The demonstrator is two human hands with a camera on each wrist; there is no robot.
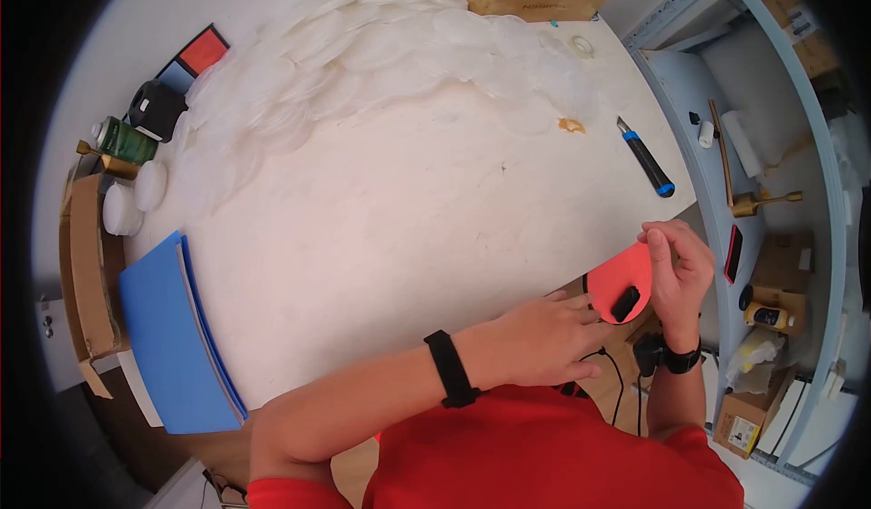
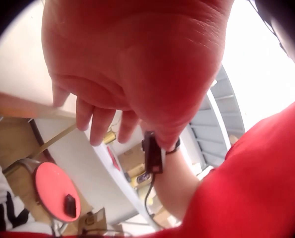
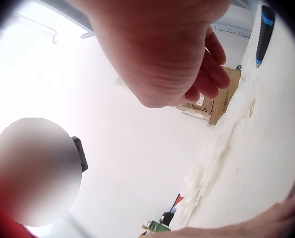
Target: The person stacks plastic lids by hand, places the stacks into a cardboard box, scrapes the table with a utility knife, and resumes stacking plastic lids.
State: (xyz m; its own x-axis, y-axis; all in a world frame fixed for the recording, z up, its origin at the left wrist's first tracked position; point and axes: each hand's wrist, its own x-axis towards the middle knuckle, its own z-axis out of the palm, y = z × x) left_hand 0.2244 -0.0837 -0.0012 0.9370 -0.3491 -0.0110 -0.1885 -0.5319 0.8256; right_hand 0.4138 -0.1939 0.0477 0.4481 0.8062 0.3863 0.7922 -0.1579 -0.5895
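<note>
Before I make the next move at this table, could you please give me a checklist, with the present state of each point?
1. Left hand free: ok, fingers straight, no object seen in it.
2. Right hand free: cannot tell; thumb and fingertip are close together, and something thin could be hidden.
3. Utility knife made safe: not ok, its blade shows at the tip.
4. Translucent sheets away from both hands: ok, piled toward the far side.
5. Blue stack away from both hands: ok, at the table's left end.
</note>
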